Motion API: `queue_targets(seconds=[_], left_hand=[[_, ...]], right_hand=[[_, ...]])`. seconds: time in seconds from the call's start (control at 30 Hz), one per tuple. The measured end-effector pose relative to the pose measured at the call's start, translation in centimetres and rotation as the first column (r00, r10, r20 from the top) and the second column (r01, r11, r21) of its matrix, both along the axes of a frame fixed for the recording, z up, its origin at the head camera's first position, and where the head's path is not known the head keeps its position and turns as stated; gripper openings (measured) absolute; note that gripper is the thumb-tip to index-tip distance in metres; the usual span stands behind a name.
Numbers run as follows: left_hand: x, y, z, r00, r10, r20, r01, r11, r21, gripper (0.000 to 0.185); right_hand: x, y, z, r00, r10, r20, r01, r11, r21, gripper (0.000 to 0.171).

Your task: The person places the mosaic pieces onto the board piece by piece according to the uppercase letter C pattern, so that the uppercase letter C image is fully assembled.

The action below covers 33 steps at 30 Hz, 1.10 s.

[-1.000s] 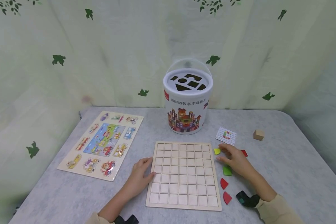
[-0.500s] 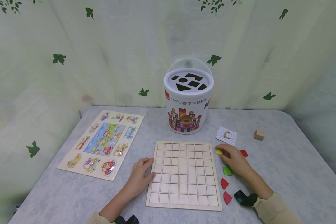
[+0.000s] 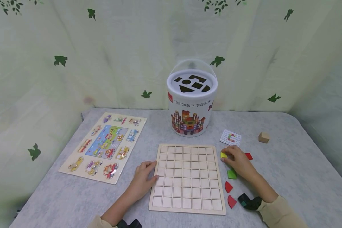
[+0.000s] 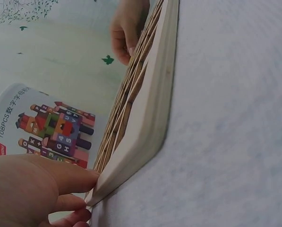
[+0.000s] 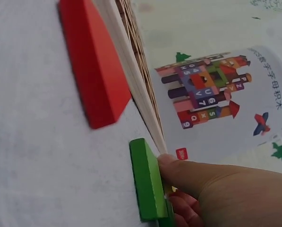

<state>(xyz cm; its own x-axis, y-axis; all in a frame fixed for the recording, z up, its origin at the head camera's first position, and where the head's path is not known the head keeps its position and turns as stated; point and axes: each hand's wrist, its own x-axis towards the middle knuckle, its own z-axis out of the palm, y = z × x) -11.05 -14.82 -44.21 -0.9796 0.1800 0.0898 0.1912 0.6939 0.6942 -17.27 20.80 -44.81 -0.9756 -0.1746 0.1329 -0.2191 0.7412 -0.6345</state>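
Fingers of my left hand lie relaxed against the grid board's nine o'clock edge on the counter. At the board's two o'clock corner, my right hand pinches the yellow piece; a green piece lies just beside it at six o'clock.

Bare bench lies open right of the red pieces, while the bucket blocks the way behind the board.
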Motion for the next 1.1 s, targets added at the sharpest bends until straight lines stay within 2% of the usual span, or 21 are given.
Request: queue_targets(seconds=[0.1,0.2,0.3,0.4,0.47,0.57,0.7,0.87,1.03,1.1], left_hand=[[0.0,0.0,0.0,1.0,0.0,0.005,0.0,1.0,-0.002,0.052],[0.0,-0.1,0.0,1.0,0.003,0.008,-0.003,1.0,-0.004,0.052],[0.0,-0.1,0.0,1.0,0.003,0.009,-0.003,1.0,-0.009,0.053],[0.0,-0.1,0.0,1.0,0.0,0.008,0.0,1.0,-0.013,0.053],[0.0,-0.1,0.0,1.0,-0.002,0.01,0.003,1.0,-0.013,0.053],[0.0,-0.1,0.0,1.0,0.0,0.014,0.001,1.0,-0.01,0.053],[0.0,-0.2,0.0,1.0,0.004,0.013,-0.004,1.0,-0.003,0.053],[0.0,-0.2,0.0,1.0,-0.009,0.008,0.009,1.0,-0.002,0.053],[0.1,0.0,-0.1,1.0,-0.009,0.007,0.009,1.0,-0.004,0.052],[0.1,0.0,-0.1,1.0,-0.007,0.006,0.007,1.0,-0.003,0.053]], right_hand=[[0.0,0.0,0.5,0.999,-0.003,0.036,0.005,0.999,-0.034,0.03],[0.0,-0.2,1.3,0.997,0.016,0.069,-0.009,0.994,-0.108,0.032],[-0.2,-0.8,2.4,0.994,0.077,0.076,-0.06,0.977,-0.206,0.033],[-0.5,-1.9,3.6,0.983,0.166,0.081,-0.133,0.94,-0.314,0.034],[-0.8,-2.9,4.3,0.967,0.235,0.099,-0.178,0.901,-0.395,0.035],[-1.1,-4.8,5.1,0.933,0.333,0.135,-0.231,0.843,-0.485,0.034],[-1.7,-7.4,5.6,0.882,0.445,0.155,-0.305,0.791,-0.531,0.033],[-2.6,-9.8,4.6,0.846,0.507,0.166,-0.368,0.779,-0.507,0.03],[-3.3,-10.9,3.5,0.829,0.516,0.214,-0.372,0.796,-0.478,0.021],[-3.3,-11.2,3.7,0.827,0.513,0.229,-0.372,0.805,-0.462,0.02]])
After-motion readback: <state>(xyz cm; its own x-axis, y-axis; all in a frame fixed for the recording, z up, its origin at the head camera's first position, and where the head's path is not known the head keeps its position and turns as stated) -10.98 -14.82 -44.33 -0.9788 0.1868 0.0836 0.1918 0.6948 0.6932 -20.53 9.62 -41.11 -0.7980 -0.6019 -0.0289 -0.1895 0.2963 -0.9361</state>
